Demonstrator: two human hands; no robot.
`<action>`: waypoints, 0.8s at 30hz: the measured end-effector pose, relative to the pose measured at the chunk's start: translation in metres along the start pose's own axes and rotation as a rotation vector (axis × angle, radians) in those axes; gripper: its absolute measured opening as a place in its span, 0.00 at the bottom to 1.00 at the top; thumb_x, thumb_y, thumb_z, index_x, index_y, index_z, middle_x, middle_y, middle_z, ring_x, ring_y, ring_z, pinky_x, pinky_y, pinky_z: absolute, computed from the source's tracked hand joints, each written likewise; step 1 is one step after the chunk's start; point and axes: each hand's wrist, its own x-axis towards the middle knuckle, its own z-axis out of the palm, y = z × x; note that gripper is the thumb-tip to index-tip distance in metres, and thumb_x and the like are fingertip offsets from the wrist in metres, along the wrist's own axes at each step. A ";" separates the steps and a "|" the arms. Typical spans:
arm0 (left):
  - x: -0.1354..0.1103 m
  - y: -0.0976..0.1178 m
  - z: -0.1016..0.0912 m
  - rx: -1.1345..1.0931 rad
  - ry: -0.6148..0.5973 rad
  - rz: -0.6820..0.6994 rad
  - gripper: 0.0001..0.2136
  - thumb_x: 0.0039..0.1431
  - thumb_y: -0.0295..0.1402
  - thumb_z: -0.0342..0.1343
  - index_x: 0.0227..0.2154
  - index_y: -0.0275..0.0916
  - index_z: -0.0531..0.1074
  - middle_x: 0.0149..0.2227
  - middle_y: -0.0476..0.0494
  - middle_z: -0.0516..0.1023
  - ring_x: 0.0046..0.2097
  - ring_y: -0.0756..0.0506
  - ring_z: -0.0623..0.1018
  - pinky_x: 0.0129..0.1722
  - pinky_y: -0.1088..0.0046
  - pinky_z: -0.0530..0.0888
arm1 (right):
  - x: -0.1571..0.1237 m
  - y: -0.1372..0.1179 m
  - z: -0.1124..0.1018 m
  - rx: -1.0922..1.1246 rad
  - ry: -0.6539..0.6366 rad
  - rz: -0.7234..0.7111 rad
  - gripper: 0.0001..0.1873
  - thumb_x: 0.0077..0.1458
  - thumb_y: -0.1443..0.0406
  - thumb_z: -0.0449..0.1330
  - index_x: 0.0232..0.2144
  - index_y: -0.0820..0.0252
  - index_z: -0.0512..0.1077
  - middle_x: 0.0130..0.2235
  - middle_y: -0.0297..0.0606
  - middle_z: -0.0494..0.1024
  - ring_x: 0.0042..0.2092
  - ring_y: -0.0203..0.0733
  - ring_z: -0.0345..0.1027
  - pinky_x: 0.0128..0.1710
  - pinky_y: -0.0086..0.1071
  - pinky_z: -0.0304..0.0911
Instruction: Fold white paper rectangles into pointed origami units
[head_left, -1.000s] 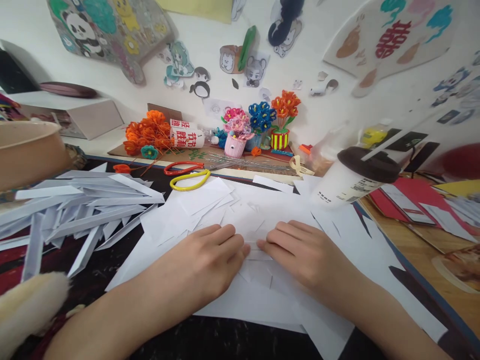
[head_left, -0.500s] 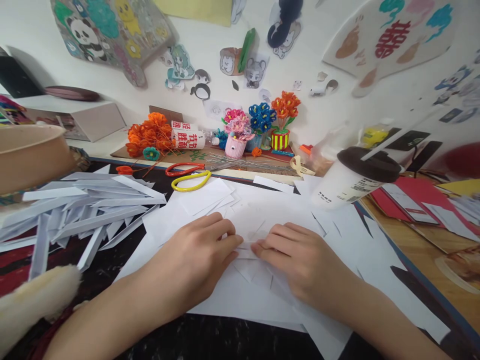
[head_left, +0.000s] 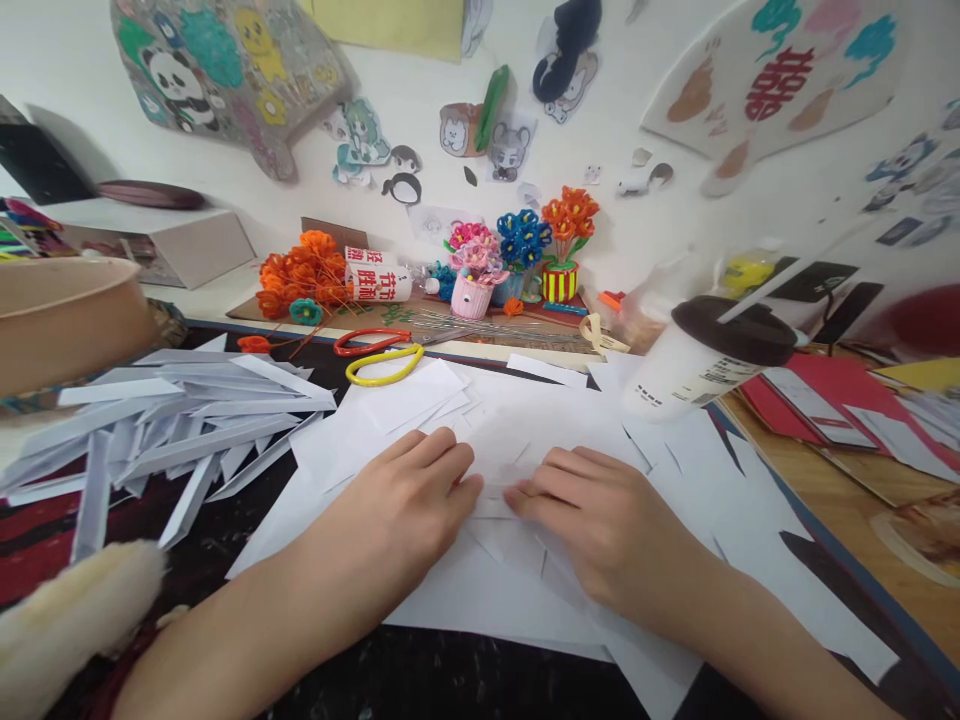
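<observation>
My left hand and my right hand lie palm down on a small piece of white paper in the middle of the desk. Their fingertips almost meet and press on the paper, with the fingers close together and slightly bent. The piece lies on larger white sheets spread over the dark desk mat. What lies under the palms is hidden.
A heap of folded white paper strips lies at the left, by a tan bowl. Orange and yellow scissors lie behind the sheets. A lidded white cup stands at the right. Paper flowers line the wall.
Both hands slid a little toward each other and slightly away from me on the paper; the view shifted a bit to the left.
</observation>
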 end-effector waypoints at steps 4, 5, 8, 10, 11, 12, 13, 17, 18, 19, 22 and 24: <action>0.000 0.004 -0.002 0.075 0.002 0.002 0.07 0.58 0.21 0.50 0.31 0.33 0.74 0.29 0.42 0.70 0.33 0.43 0.65 0.30 0.65 0.60 | 0.003 -0.002 -0.001 0.021 0.003 0.034 0.16 0.57 0.78 0.48 0.34 0.68 0.75 0.28 0.39 0.72 0.31 0.41 0.59 0.29 0.35 0.52; 0.000 0.004 -0.002 0.095 -0.001 0.001 0.06 0.58 0.22 0.52 0.29 0.34 0.73 0.29 0.43 0.70 0.32 0.43 0.64 0.30 0.65 0.60 | 0.003 -0.003 -0.002 0.029 0.012 0.040 0.15 0.58 0.78 0.48 0.33 0.68 0.75 0.28 0.39 0.72 0.31 0.41 0.59 0.29 0.34 0.52; -0.001 0.006 -0.001 0.144 -0.022 -0.016 0.05 0.55 0.22 0.55 0.26 0.35 0.72 0.27 0.44 0.70 0.33 0.43 0.65 0.30 0.65 0.59 | 0.004 -0.003 -0.003 0.050 0.042 0.063 0.15 0.58 0.77 0.49 0.34 0.66 0.76 0.28 0.37 0.73 0.31 0.40 0.59 0.29 0.34 0.52; -0.002 0.006 0.000 0.168 -0.041 -0.030 0.04 0.53 0.22 0.56 0.27 0.35 0.72 0.27 0.44 0.70 0.34 0.42 0.66 0.31 0.64 0.58 | 0.003 -0.003 -0.003 0.064 0.046 0.084 0.15 0.58 0.77 0.50 0.34 0.64 0.76 0.28 0.36 0.74 0.31 0.40 0.59 0.30 0.33 0.52; -0.002 0.007 0.001 0.180 -0.047 -0.038 0.04 0.53 0.21 0.56 0.26 0.35 0.72 0.27 0.44 0.71 0.34 0.41 0.67 0.31 0.63 0.58 | 0.003 -0.003 -0.002 0.072 0.045 0.094 0.15 0.58 0.78 0.50 0.35 0.64 0.76 0.28 0.35 0.74 0.31 0.40 0.59 0.30 0.33 0.52; -0.002 0.007 0.001 0.191 -0.051 -0.048 0.04 0.53 0.21 0.56 0.26 0.35 0.72 0.26 0.44 0.71 0.35 0.41 0.67 0.31 0.63 0.58 | 0.002 -0.003 -0.002 0.077 0.044 0.104 0.15 0.58 0.78 0.51 0.35 0.63 0.76 0.29 0.35 0.75 0.31 0.40 0.59 0.30 0.33 0.52; -0.002 0.008 0.002 0.199 -0.054 -0.059 0.05 0.53 0.22 0.55 0.25 0.35 0.72 0.26 0.44 0.71 0.35 0.41 0.68 0.31 0.63 0.58 | 0.001 -0.004 -0.001 0.077 0.051 0.114 0.15 0.57 0.78 0.51 0.35 0.63 0.76 0.29 0.35 0.75 0.31 0.40 0.59 0.31 0.34 0.53; 0.001 0.011 -0.001 0.219 -0.097 -0.064 0.07 0.54 0.22 0.54 0.23 0.35 0.71 0.26 0.42 0.72 0.36 0.40 0.69 0.31 0.62 0.58 | -0.004 -0.006 0.002 0.084 0.040 0.152 0.17 0.56 0.79 0.50 0.37 0.63 0.76 0.31 0.36 0.77 0.33 0.42 0.61 0.33 0.34 0.56; 0.001 0.011 -0.003 0.222 -0.117 -0.059 0.06 0.52 0.21 0.54 0.23 0.35 0.71 0.26 0.42 0.73 0.37 0.39 0.69 0.32 0.61 0.58 | -0.005 -0.007 0.002 0.088 0.035 0.159 0.18 0.56 0.80 0.49 0.38 0.63 0.76 0.32 0.36 0.77 0.34 0.42 0.61 0.34 0.34 0.57; 0.002 0.012 -0.004 0.224 -0.131 -0.055 0.05 0.51 0.21 0.54 0.23 0.35 0.71 0.26 0.42 0.73 0.37 0.39 0.69 0.32 0.61 0.58 | -0.006 -0.009 0.002 0.090 0.030 0.167 0.19 0.56 0.80 0.49 0.39 0.63 0.76 0.34 0.37 0.78 0.35 0.42 0.61 0.34 0.35 0.57; 0.002 0.013 -0.008 0.232 -0.138 -0.049 0.04 0.49 0.21 0.55 0.23 0.35 0.71 0.27 0.41 0.73 0.38 0.39 0.69 0.33 0.60 0.59 | -0.007 -0.017 0.001 0.061 0.010 0.212 0.21 0.54 0.81 0.49 0.42 0.63 0.76 0.36 0.38 0.77 0.36 0.43 0.61 0.35 0.35 0.58; 0.000 0.013 -0.010 0.245 -0.120 -0.042 0.04 0.50 0.22 0.54 0.23 0.35 0.71 0.27 0.40 0.73 0.38 0.39 0.69 0.34 0.60 0.59 | -0.006 -0.024 0.001 0.013 -0.007 0.249 0.25 0.51 0.82 0.48 0.46 0.64 0.74 0.35 0.39 0.75 0.36 0.44 0.61 0.35 0.36 0.58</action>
